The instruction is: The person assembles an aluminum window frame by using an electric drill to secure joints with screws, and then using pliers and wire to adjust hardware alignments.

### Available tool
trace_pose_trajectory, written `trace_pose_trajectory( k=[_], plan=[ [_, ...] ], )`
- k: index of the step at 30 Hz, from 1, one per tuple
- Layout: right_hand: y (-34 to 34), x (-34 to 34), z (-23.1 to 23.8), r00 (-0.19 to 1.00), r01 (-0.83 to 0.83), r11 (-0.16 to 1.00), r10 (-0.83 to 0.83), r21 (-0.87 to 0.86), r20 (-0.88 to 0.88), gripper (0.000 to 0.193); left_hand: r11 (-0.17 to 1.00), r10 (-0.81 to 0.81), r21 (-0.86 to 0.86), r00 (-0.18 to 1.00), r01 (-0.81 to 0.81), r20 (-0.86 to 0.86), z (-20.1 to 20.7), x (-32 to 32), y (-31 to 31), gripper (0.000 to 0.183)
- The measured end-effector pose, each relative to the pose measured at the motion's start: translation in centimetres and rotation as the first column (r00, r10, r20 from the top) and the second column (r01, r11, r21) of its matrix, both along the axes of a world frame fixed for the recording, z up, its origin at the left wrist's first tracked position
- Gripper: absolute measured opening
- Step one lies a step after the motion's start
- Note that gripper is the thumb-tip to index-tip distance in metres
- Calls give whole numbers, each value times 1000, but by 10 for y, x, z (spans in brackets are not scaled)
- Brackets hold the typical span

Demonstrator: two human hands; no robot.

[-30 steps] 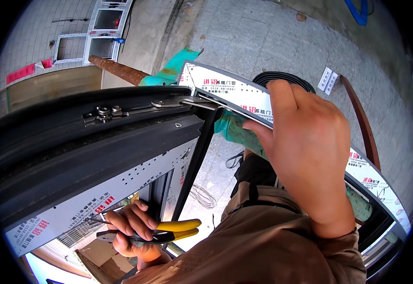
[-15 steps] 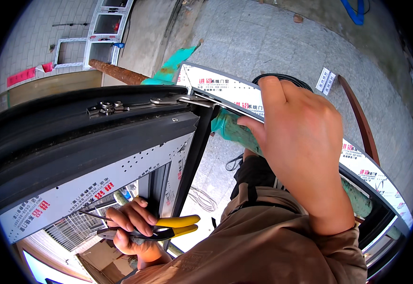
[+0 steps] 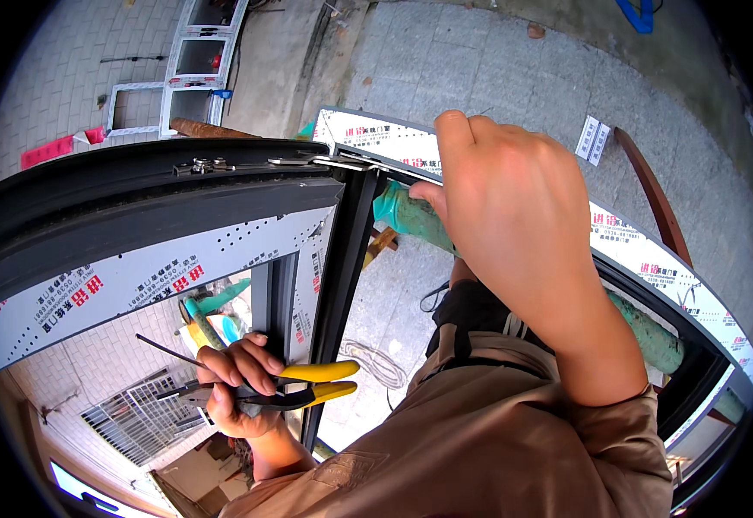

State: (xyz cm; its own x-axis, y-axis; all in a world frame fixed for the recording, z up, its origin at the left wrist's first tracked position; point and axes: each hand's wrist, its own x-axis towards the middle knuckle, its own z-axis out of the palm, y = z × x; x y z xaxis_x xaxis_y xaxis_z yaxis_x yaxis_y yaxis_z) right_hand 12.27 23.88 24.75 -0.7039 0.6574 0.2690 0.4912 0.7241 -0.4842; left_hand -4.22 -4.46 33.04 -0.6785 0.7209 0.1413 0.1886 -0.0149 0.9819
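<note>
Head view: the left hand (image 3: 243, 380) curls closed round the pliers (image 3: 286, 401), seen against the opening of the sash (image 3: 156, 213). The right hand (image 3: 515, 186) clasps the frame (image 3: 366, 129), thumb nearside, farther left in view than before. Floor (image 3: 394, 302) shows between sash and brown clothing (image 3: 446, 432).

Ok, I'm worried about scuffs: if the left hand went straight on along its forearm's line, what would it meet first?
Probably the white-filmed rail, up and slightly left of the left hand holding the pliers. Depth is unclear, so it might pass in front instead.
</note>
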Motion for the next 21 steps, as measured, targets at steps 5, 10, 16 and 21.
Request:
trace_pose_trajectory(
  k=[5,10,16,21],
  plan=[
    [0,-1,-8,998,12,998,-8,58,-65,30,995,-92,-30,996,92,5,1,-2,0,27],
    [-2,-1,-7,998,19,994,-12,109,-66,30,996,-85,-15,996,85,17,0,-1,1,27],
    [-3,0,-7,997,16,991,-6,132,-74,31,997,-76,14,997,76,19,-2,-4,-3,28],
    [-3,1,-6,997,12,991,-3,130,-73,32,997,-80,-17,997,80,4,0,-1,-3,28]
  ],
)
